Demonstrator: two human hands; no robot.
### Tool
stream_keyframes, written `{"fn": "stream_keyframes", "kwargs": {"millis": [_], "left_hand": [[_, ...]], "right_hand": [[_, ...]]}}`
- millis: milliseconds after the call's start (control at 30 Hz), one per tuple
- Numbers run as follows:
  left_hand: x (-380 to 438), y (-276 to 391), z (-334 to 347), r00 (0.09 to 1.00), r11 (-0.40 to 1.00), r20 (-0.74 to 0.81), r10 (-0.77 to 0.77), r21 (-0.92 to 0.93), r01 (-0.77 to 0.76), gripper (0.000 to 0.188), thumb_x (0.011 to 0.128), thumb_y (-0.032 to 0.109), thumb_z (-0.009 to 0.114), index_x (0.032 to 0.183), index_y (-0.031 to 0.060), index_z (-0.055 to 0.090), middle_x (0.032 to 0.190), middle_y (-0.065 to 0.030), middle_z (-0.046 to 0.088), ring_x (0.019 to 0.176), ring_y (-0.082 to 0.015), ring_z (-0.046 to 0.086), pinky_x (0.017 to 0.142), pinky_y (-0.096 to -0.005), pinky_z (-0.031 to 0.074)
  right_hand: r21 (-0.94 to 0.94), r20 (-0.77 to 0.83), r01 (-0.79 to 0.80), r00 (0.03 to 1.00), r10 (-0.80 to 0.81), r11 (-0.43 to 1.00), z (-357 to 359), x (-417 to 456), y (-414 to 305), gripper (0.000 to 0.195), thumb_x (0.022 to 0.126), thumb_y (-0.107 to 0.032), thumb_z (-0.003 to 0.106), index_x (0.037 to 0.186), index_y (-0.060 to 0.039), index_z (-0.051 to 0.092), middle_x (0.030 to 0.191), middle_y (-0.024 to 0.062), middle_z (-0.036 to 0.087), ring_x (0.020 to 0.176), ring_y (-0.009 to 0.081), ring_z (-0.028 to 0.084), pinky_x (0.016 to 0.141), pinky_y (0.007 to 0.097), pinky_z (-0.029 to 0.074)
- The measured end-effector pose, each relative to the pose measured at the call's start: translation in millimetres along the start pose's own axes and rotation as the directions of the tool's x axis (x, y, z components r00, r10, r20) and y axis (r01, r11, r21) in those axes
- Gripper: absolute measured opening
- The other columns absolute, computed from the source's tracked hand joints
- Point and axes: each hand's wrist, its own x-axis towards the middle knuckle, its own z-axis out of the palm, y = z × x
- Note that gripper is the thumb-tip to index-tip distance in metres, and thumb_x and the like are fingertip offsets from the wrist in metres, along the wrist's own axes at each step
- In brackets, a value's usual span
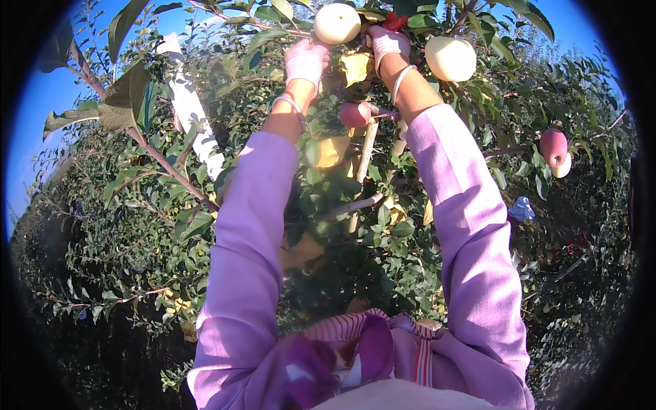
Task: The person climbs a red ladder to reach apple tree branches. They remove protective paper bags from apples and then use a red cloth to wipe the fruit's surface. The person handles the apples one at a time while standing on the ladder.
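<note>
My left hand (307, 60), in a pale knitted glove, is raised at the top of the view with its fingers curled, just below and left of a pale cream apple (337, 23). What its fingertips touch is hidden. On that apple's other side is my right hand (390, 43), gloved the same way, reaching up among leaves. A crumpled red piece (395, 21) shows right above its fingers; whether they grip it is unclear. Below and between both hands hangs a yellow leaf or paper piece (356, 67). Another pale apple (450, 58) hangs right of my right wrist.
A red apple (355, 114) hangs lower between my forearms, near bare branches (367, 154). More fruit, including a red apple (553, 147), hangs at right. A leafy branch (164, 161) crosses the left side, before a white post (188, 105). Dense foliage surrounds me.
</note>
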Motion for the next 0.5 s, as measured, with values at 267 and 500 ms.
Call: {"fn": "stream_keyframes", "kwargs": {"millis": [267,500], "left_hand": [[1.1,1.7,-5.4,0.990,0.930,0.039,0.137,0.340,-0.142,0.018,0.088,0.014,0.068,0.095,-0.0002,0.059,0.076,-0.0043,0.062,0.060,-0.0102,0.058,0.054,-0.0240,0.049],[-7.8,13.0,-5.8,0.983,0.896,0.106,0.147,0.406,-0.178,0.023,0.087,0.018,0.068,0.094,-0.0011,0.057,0.076,-0.0067,0.063,0.061,-0.0109,0.059,0.054,-0.0257,0.050]], "right_hand": [[-0.652,-0.092,0.185,0.943,-0.319,0.735,7.2,-1.1,-30.8,0.031,0.070,-0.037,0.069,0.070,-0.0059,0.070,0.069,0.0090,0.069,0.063,0.0208,0.064,0.064,0.0341,0.050],[-0.639,-0.107,0.185,0.940,-0.324,0.747,1.8,0.2,-44.4,0.031,0.073,-0.035,0.067,0.072,-0.0043,0.069,0.068,0.0102,0.069,0.062,0.0227,0.065,0.063,0.0354,0.050]]}}
